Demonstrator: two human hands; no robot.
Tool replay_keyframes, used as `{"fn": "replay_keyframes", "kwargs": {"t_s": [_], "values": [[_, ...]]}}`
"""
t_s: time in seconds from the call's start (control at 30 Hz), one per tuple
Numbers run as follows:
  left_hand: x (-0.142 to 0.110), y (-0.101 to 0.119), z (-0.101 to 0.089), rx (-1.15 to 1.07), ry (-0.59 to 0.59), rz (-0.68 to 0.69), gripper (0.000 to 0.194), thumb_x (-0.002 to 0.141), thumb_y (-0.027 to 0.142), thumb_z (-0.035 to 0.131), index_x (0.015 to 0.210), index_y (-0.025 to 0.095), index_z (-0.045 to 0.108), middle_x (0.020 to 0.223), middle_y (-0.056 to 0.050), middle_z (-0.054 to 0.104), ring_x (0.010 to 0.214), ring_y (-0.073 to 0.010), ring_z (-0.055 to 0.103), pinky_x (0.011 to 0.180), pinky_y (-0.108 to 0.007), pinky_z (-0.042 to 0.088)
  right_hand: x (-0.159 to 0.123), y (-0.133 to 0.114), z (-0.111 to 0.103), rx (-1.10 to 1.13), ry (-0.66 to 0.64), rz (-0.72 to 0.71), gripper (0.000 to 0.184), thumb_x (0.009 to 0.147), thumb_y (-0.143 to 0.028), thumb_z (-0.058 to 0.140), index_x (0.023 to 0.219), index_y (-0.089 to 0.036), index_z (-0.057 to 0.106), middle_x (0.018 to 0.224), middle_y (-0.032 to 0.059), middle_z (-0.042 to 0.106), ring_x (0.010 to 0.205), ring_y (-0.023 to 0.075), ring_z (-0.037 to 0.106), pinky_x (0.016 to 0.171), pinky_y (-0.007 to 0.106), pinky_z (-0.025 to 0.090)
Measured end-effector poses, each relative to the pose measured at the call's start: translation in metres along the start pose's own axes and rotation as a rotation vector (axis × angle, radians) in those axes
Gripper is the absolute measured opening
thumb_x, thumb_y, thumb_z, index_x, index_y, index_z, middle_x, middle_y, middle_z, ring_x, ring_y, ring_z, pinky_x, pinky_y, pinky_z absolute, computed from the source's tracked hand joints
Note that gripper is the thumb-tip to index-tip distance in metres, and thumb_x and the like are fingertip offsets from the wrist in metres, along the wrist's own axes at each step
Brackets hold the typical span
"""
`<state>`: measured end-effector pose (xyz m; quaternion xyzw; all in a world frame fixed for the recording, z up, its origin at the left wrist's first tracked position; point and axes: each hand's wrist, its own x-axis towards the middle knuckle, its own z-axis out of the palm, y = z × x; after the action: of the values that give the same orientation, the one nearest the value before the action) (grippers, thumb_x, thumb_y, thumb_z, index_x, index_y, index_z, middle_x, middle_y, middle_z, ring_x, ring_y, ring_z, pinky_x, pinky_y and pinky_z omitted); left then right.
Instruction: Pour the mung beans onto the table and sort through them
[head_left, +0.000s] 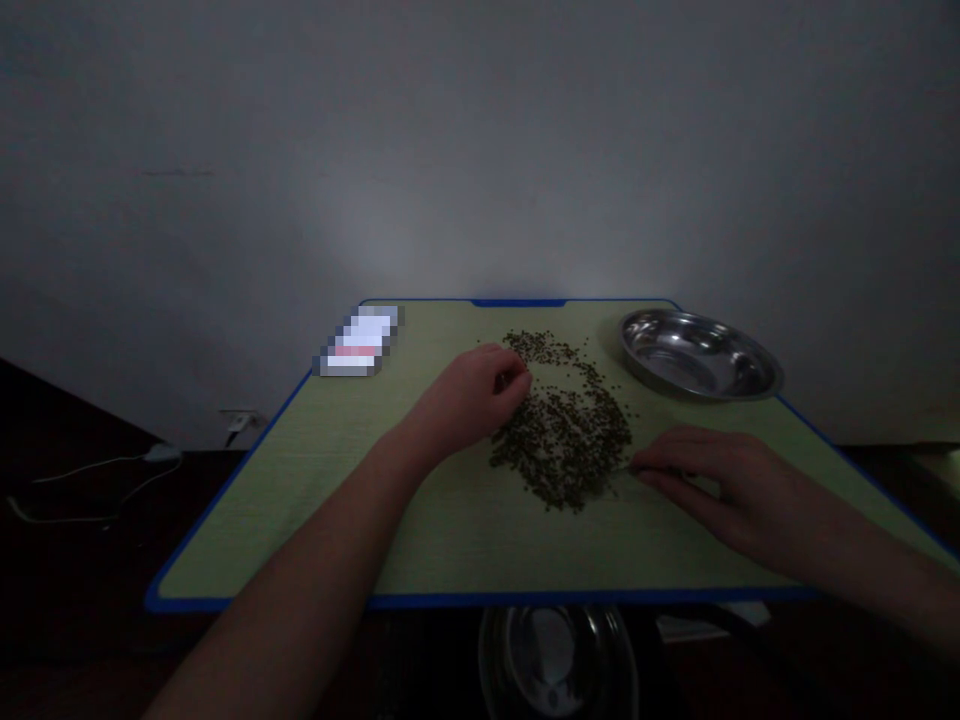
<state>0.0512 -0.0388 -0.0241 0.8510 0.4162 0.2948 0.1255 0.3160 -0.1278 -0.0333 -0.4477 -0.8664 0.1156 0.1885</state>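
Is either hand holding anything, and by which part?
Cannot be told: the left hand curls at the grains, the right hand pinches near their edge; anything gripped is too dim to see.

It's dim in here, the pale, plain wall ahead fading from soft grey behind the table to deep shadow at the sides. A faint horizontal scuff marks it on the left. Against it stands a table with a light green top and rounded corners, edged in a blue rim. Low on the left I can see a socket, and near it a white cable trails over the dark, reddish floor.
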Motion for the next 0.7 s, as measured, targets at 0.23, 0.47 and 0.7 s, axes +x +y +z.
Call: {"fn": "replay_keyframes", "kwargs": {"t_s": [0.23,0.47,0.7], "values": [[0.0,-0.001,0.001,0.024,-0.018,0.002,0.017,0.087,0.025,0.051,0.074,0.018,0.06,0.071,-0.002,0.058,0.065,-0.0135,0.052,0.06,-0.028,0.039,0.008,-0.004,0.006,-0.037,0.054,-0.036,0.023,0.092,-0.026,0.048,0.096,-0.022,0.07,0.091,0.0056,0.072,0.082,0.0188,0.067,0.072,0.034,0.053],[0.0,0.0,0.001,0.024,-0.023,0.008,0.018,0.087,0.025,0.05,0.074,0.018,0.06,0.071,-0.002,0.059,0.065,-0.0142,0.052,0.061,-0.028,0.04,0.01,-0.01,0.009,0.019,0.043,-0.031,0.021,0.092,-0.024,0.048,0.096,-0.021,0.069,0.089,0.0065,0.071,0.08,0.019,0.066,0.07,0.033,0.053],[0.0,0.0,0.001,0.03,-0.031,0.008,0.016,0.087,0.024,0.051,0.076,0.018,0.061,0.072,-0.002,0.06,0.066,-0.014,0.054,0.061,-0.028,0.04,0.026,-0.013,0.015,0.014,0.035,-0.02,0.02,0.092,-0.023,0.048,0.096,-0.02,0.067,0.089,0.0055,0.07,0.081,0.0184,0.064,0.073,0.033,0.051]]}}
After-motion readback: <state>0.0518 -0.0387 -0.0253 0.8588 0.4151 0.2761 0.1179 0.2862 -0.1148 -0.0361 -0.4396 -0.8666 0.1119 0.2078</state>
